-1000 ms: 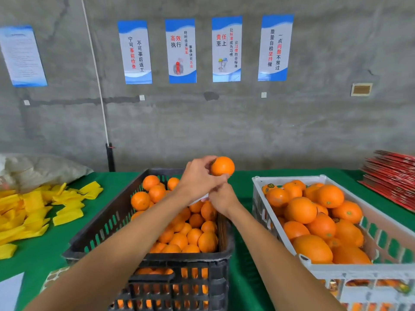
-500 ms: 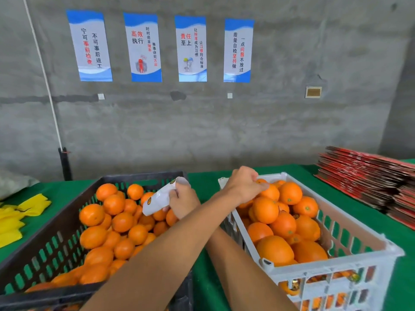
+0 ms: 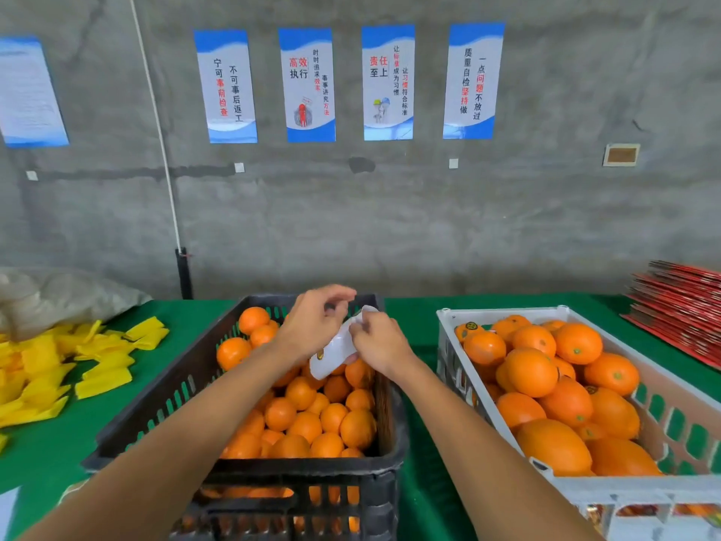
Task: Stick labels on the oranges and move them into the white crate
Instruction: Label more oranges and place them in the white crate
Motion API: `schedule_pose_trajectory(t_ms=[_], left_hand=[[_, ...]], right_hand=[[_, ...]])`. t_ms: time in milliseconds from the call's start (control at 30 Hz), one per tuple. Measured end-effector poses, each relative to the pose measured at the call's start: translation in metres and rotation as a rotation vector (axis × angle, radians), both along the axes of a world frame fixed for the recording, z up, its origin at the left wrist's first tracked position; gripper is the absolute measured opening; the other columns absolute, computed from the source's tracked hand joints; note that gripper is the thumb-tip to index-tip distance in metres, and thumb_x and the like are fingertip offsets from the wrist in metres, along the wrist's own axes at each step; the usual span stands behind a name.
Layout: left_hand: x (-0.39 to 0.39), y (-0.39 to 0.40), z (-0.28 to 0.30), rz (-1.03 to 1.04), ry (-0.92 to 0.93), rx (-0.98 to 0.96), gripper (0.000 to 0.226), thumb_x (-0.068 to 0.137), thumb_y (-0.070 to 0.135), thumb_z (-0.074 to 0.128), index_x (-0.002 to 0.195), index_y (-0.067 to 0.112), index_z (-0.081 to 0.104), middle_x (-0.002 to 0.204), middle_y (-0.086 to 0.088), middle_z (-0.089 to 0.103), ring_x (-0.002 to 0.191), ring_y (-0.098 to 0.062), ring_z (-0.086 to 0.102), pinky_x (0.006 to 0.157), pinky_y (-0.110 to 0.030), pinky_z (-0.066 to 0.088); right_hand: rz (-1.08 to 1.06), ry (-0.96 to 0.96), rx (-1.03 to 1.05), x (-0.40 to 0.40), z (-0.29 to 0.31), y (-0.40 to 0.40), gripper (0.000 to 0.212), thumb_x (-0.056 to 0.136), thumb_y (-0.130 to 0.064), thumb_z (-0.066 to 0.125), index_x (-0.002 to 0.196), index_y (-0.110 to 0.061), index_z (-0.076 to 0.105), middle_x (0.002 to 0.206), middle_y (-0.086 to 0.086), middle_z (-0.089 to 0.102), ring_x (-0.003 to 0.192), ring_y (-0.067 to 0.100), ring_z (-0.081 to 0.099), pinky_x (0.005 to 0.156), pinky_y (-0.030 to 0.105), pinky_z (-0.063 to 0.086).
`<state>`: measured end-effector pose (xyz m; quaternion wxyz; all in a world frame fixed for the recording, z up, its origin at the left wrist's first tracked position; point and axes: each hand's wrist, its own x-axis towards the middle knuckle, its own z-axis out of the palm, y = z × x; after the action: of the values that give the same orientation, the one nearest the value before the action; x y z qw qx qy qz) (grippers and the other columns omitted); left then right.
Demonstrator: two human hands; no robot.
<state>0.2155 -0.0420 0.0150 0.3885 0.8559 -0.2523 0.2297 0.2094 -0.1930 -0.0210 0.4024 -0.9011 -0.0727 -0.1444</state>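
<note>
Hands over black crate (image 3: 164,408), right hand (image 3: 380,343) pinching label sheet (image 3: 335,355), left hand (image 3: 316,322) picking at it

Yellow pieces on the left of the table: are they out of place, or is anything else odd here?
The yellow pieces lie scattered in a loose heap on the green cloth, not stacked like the red sheets at right. Both crates sit upright; no oranges have spilled.

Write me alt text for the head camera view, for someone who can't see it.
Both hands meet over a black plastic crate of oranges: the right hand holds a white label backing strip while the left hand pinches at its top. To the right, a white plastic crate holds larger oranges, all on a green-covered table before a grey concrete wall.
</note>
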Motion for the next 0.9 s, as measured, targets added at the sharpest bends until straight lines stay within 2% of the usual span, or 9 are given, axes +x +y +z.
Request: schedule_pose_trajectory(t_ms=[67, 200, 300, 400, 567, 667, 800, 833, 900], left_hand=[[-0.002, 0.023, -0.011, -0.025, 0.046, 0.037, 0.030, 0.101, 0.005, 0.057, 0.126, 0.012, 0.072, 0.123, 0.002, 0.072, 0.114, -0.009, 0.065, 0.102, -0.034, 0.053], [0.003, 0.030, -0.016, -0.127, 0.104, 0.042, 0.028, 0.097, 0.002, 0.063, 0.121, 0.010, 0.075, 0.118, 0.000, 0.075, 0.112, -0.010, 0.068, 0.100, -0.033, 0.055], [0.005, 0.024, -0.016, -0.169, 0.089, 0.025, 0.026, 0.097, 0.009, 0.068, 0.120, 0.014, 0.076, 0.116, 0.002, 0.076, 0.108, -0.005, 0.069, 0.097, -0.032, 0.057], [0.007, 0.026, -0.017, -0.171, 0.072, 0.015, 0.022, 0.096, 0.017, 0.070, 0.117, 0.018, 0.078, 0.111, 0.006, 0.077, 0.103, -0.005, 0.071, 0.093, -0.035, 0.059], [0.004, 0.034, -0.019, -0.184, 0.080, 0.048, 0.021, 0.097, 0.021, 0.069, 0.115, 0.016, 0.078, 0.107, 0.005, 0.078, 0.098, -0.009, 0.073, 0.088, -0.040, 0.061], [0.002, 0.036, -0.019, -0.203, 0.083, 0.030, 0.021, 0.100, 0.022, 0.065, 0.114, 0.016, 0.079, 0.106, 0.005, 0.078, 0.097, -0.011, 0.073, 0.086, -0.039, 0.062], [0.005, 0.038, -0.021, -0.203, 0.089, 0.016, 0.020, 0.103, 0.019, 0.061, 0.110, 0.016, 0.079, 0.098, 0.006, 0.078, 0.091, -0.014, 0.073, 0.079, -0.032, 0.062], [0.006, 0.038, -0.021, -0.192, 0.088, 0.014, 0.019, 0.103, 0.019, 0.061, 0.109, 0.017, 0.079, 0.095, 0.007, 0.078, 0.088, -0.014, 0.073, 0.076, -0.030, 0.061], [0.010, 0.042, -0.022, -0.153, 0.096, 0.000, 0.018, 0.102, 0.019, 0.061, 0.105, 0.017, 0.079, 0.090, 0.006, 0.077, 0.083, -0.013, 0.073, 0.073, -0.031, 0.061]], right_hand=[[-0.002, -0.013, -0.027, 0.003, 0.003, 0.004, 0.027, 0.102, -0.031, 0.045, 0.079, -0.019, 0.054, 0.093, 0.006, 0.064, 0.088, 0.026, 0.062, 0.074, 0.040, 0.050], [0.052, 0.008, 0.024, 0.003, 0.002, 0.004, 0.031, 0.103, -0.033, 0.046, 0.077, -0.018, 0.055, 0.083, 0.007, 0.059, 0.088, 0.031, 0.062, 0.071, 0.043, 0.046], [0.085, 0.004, 0.075, 0.000, 0.001, 0.001, 0.035, 0.105, -0.033, 0.041, 0.085, -0.012, 0.061, 0.087, 0.012, 0.061, 0.087, 0.031, 0.061, 0.070, 0.045, 0.045], [0.118, 0.019, 0.044, 0.001, 0.000, 0.002, 0.036, 0.107, -0.036, 0.035, 0.089, -0.021, 0.063, 0.089, 0.007, 0.062, 0.091, 0.028, 0.061, 0.076, 0.044, 0.046], [0.142, 0.048, -0.055, 0.005, -0.003, 0.002, 0.040, 0.108, -0.044, 0.030, 0.105, -0.026, 0.066, 0.098, 0.004, 0.063, 0.096, 0.022, 0.060, 0.086, 0.045, 0.048], [0.159, 0.045, -0.052, 0.006, -0.005, 0.003, 0.041, 0.107, -0.046, 0.029, 0.103, -0.026, 0.065, 0.098, 0.004, 0.061, 0.095, 0.023, 0.060, 0.084, 0.044, 0.050], [0.165, 0.055, -0.040, 0.007, -0.008, 0.003, 0.042, 0.107, -0.049, 0.029, 0.122, -0.031, 0.064, 0.104, 0.002, 0.060, 0.098, 0.019, 0.060, 0.086, 0.040, 0.053], [0.166, 0.056, -0.048, 0.007, -0.008, 0.004, 0.042, 0.106, -0.049, 0.029, 0.122, -0.031, 0.064, 0.103, 0.001, 0.060, 0.097, 0.019, 0.060, 0.086, 0.041, 0.053], [0.162, 0.056, -0.089, 0.006, -0.007, 0.004, 0.040, 0.105, -0.049, 0.030, 0.105, -0.027, 0.064, 0.097, 0.002, 0.059, 0.093, 0.020, 0.059, 0.082, 0.043, 0.051]])
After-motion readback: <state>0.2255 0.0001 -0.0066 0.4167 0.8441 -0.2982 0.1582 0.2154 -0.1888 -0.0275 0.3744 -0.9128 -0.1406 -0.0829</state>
